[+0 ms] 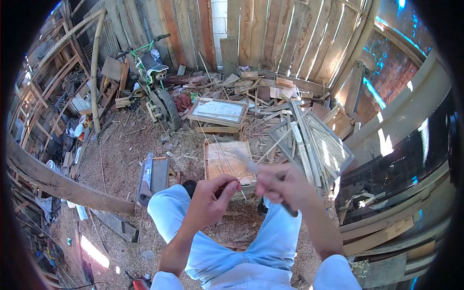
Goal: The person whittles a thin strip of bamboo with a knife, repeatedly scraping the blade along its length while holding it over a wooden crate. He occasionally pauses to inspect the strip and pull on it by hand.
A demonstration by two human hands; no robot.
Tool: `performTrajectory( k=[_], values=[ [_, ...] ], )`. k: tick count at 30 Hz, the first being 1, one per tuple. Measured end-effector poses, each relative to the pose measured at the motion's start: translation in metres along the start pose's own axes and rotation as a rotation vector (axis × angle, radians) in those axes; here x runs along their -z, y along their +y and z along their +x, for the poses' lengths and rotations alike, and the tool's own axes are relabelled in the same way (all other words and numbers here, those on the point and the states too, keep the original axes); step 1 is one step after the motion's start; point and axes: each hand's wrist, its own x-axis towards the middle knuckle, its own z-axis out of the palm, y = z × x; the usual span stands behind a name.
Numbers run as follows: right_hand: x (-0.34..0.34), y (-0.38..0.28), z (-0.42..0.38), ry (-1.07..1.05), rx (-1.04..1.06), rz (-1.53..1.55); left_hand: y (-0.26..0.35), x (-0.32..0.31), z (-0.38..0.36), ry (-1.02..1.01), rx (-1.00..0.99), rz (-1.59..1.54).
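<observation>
My left hand (210, 200) is closed in a pinch, thumb against forefinger, around a thin wooden stick (224, 159). The stick slants up and away over a shallow wooden box (217, 159) on the ground. Close beside it, my right hand (285, 183) is wrapped round a knife (290, 209), whose dark handle end shows below the fist. The knife's blade points up and left near the left fingertips, smeared by motion. Both hands are above my knees, in front of the box.
Wood scraps (261, 94) and slats (309, 145) are heaped at the back and right. A framed panel (217, 111) lies behind the box. A small motorbike (157, 87) stands at back left. A dark tray-like piece (154, 176) sits by my left knee. Shavings cover the ground.
</observation>
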Motion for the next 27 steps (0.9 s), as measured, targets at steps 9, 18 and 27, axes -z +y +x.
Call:
performTrajectory(
  k=[9,18,27],
  values=[
    [0.029,-0.016,0.002,0.221,0.059,0.092,-0.009,0.007,-0.009,0.011,-0.003,-0.022],
    [0.030,-0.011,0.005,0.193,0.003,0.124,-0.018,0.012,-0.008,0.024,-0.040,0.001],
    [0.011,-0.003,0.006,0.223,0.063,0.113,-0.003,0.004,0.002,-0.007,0.057,0.103]
  ],
)
